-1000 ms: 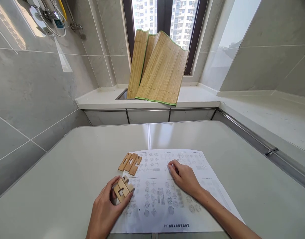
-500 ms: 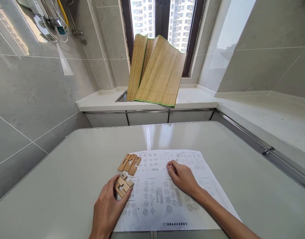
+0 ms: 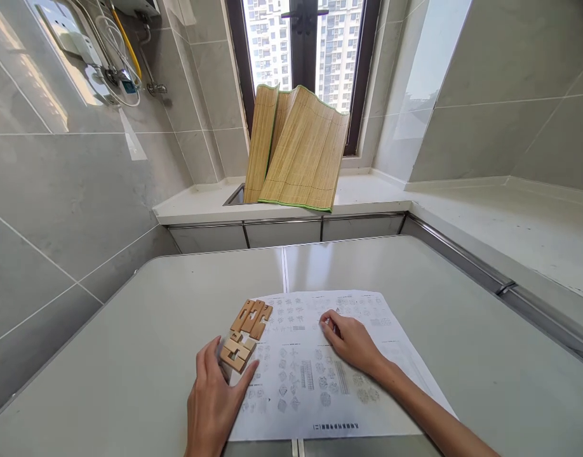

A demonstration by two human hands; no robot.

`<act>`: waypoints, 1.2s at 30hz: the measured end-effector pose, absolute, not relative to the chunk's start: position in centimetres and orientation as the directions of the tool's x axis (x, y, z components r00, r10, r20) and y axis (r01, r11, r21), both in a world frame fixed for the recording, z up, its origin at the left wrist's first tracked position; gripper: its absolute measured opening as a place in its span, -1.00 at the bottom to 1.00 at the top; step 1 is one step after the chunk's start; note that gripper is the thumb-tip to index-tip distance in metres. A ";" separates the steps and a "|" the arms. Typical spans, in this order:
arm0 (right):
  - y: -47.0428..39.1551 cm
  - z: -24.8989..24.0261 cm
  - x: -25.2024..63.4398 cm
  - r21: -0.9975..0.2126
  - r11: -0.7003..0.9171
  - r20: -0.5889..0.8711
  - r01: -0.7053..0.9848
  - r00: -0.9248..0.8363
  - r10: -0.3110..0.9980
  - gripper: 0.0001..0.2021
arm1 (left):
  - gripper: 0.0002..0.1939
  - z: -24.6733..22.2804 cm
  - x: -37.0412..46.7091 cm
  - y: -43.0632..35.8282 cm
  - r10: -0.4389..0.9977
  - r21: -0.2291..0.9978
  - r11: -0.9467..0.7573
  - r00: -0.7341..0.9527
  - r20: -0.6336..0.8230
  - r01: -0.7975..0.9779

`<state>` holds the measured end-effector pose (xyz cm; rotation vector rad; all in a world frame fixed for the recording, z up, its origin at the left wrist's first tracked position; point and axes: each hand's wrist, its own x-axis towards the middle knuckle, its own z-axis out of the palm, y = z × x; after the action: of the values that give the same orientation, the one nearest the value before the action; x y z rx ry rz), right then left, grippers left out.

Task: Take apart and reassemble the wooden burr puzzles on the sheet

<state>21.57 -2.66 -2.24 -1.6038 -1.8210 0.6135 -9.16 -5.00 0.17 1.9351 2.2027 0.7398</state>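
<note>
My left hand (image 3: 214,393) lies at the left of the sheet, thumb and fingers spread around a small cluster of notched wooden puzzle pieces (image 3: 236,355) without gripping it. Just beyond, more notched wooden puzzle pieces (image 3: 251,317) lie side by side, some with dark marks on them. The cluster sits close against these. My right hand (image 3: 349,339) rests on the printed paper sheet (image 3: 387,406), its fingers curled in; I see nothing held in them. Rows of small line drawings cover the sheet, and its title line reads upside down from here.
The paper and wooden pieces lie on a pale table (image 3: 129,355) with a seam down its middle. Behind it, a folded bamboo mat (image 3: 305,152) leans on a white ledge (image 3: 362,193) before a window. Tiled walls stand on both sides, with pipes and cables (image 3: 122,70) at upper left.
My left hand has let go of the wooden cluster, which now lies flat against the other pieces. Its fingers have spread slightly. The right hand stays put; the camera view has tilted up a little.
</note>
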 end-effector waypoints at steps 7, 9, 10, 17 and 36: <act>-10.2 -1.2 23.2 -0.816 0.053 0.031 0.576 -0.049 0.998 -0.66 | -0.12 -0.3 -11.8 -7.2 0.954 0.686 0.032 -0.228 0.196 0.726; -12.6 -2.0 23.5 -0.847 -0.018 0.011 0.531 0.051 0.999 -0.59 | -0.13 -0.2 -12.1 -7.3 0.952 0.725 0.048 -0.250 0.174 0.687; -13.6 -2.5 23.6 -0.866 -0.057 0.013 0.498 0.136 0.991 -0.57 | -0.13 -0.2 -12.1 -7.3 0.952 0.740 0.057 -0.260 0.163 0.670; -15.6 -4.0 22.7 -0.907 -0.165 0.002 0.388 0.396 0.918 -0.55 | -0.27 -0.7 -12.5 -6.8 0.962 0.733 0.056 -0.233 0.142 0.678; -14.9 -4.1 23.7 -0.914 -0.188 -0.056 0.359 0.347 0.936 -0.52 | -0.31 0.1 -7.0 2.8 0.971 0.153 -0.128 0.092 0.222 0.980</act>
<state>23.70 -14.88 -4.10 -1.7325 -1.1586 0.8251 -6.98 2.82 0.08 2.3469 2.0969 0.4290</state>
